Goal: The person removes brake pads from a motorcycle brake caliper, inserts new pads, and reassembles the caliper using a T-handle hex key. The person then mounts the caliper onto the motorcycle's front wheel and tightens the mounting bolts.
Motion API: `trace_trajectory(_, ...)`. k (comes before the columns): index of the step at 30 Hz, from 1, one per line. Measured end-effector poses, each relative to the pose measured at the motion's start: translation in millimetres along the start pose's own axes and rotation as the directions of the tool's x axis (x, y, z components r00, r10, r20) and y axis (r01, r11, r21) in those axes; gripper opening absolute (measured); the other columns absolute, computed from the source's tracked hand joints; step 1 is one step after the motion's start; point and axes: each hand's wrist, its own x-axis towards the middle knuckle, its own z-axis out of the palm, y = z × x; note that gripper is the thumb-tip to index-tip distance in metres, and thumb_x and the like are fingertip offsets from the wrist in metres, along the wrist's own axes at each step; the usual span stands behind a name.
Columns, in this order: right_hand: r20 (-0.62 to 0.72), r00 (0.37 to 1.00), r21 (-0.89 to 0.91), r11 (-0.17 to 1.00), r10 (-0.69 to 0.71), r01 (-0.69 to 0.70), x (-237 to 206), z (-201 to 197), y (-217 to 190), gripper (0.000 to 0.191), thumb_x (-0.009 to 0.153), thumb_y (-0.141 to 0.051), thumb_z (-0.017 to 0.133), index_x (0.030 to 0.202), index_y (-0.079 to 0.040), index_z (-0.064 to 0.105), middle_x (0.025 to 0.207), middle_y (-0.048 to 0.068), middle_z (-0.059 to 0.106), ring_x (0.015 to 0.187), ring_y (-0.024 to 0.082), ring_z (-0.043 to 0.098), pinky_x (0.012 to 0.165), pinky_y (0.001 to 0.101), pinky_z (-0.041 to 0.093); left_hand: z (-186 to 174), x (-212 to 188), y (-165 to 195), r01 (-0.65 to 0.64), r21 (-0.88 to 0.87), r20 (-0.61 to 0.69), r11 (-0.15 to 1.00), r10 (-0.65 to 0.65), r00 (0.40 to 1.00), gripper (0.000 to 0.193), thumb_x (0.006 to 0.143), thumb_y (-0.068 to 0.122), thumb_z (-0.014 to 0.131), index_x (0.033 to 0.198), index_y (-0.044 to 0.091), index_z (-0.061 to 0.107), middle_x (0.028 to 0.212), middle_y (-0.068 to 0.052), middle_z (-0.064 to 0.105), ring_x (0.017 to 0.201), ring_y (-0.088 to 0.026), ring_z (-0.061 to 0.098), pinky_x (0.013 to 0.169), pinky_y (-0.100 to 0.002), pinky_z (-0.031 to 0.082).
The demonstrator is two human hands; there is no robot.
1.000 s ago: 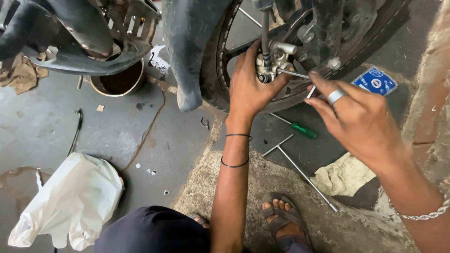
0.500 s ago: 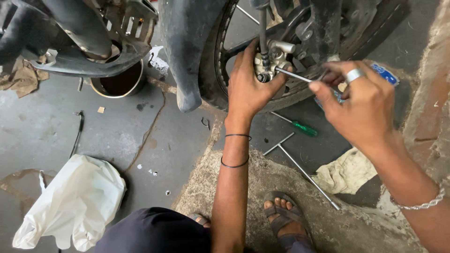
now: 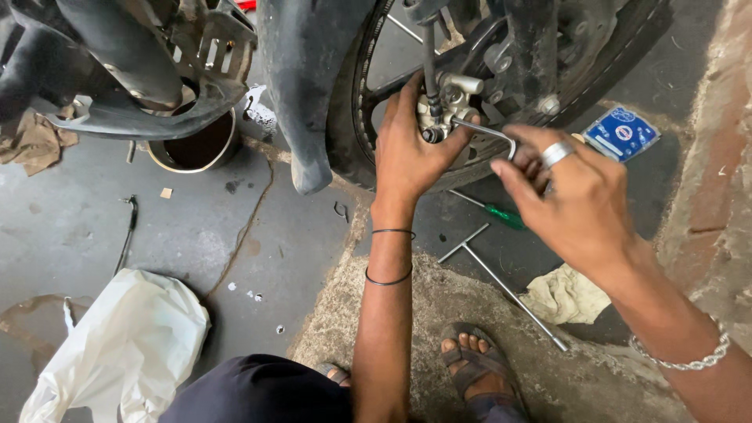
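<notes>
The left hand (image 3: 407, 153) wraps its fingers around the silver metal brake caliper (image 3: 446, 106) beside the black motorcycle wheel (image 3: 368, 117). The right hand (image 3: 572, 200) pinches the bent steel hex key (image 3: 487, 131) seated in it. A slipping key could round the bolt or skin knuckles. Half a second ago the right hand sat higher, farther right.

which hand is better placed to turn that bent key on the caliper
Right. The right hand already grips the bent key by its handle end, tip seated in the brake caliper. The left hand is wrapped around the caliper, steadying it.
</notes>
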Motion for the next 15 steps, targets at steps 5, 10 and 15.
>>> trace_trajectory(5,0.149,0.949,-0.139,0.944,-0.279,0.299,9.0,-20.4,3.1,0.043,0.090,-0.006,0.081,0.129,0.006,0.067,0.096,0.015,0.072,0.081,0.023,0.070,0.069,0.0338,0.060,0.8,0.9,-1.7,0.023,-0.009,0.016,1.000,-0.023,1.000,0.083,0.072,0.044,0.088,0.138,0.004,0.058,0.122,-0.019,0.069,0.111,-0.036,0.071,0.092,-0.044,0.057)
trace_trajectory(10,0.174,0.891,-0.218,0.866,-0.420,0.451,24.0,-19.8,20.5,0.028,0.092,-0.012,0.079,0.114,0.005,0.071,0.088,0.015,0.072,0.076,0.024,0.070,0.065,0.0327,0.058,0.0,1.0,-4.3,0.000,0.023,0.012,1.000,0.000,1.000,0.083,0.071,0.042,0.087,0.140,0.005,0.057,0.126,-0.019,0.068,0.114,-0.037,0.071,0.094,-0.044,0.057)
trace_trajectory(15,0.318,0.888,0.130,0.912,0.334,-0.389,41.6,-4.3,34.8,0.023,0.104,-0.020,0.064,0.095,-0.002,0.075,0.068,0.011,0.070,0.056,0.017,0.066,0.051,0.0300,0.051,0.0,-0.4,-3.4,0.004,0.003,0.008,1.000,-0.004,1.000,0.085,0.072,0.043,0.088,0.141,0.005,0.056,0.127,-0.019,0.067,0.115,-0.037,0.070,0.096,-0.045,0.056)
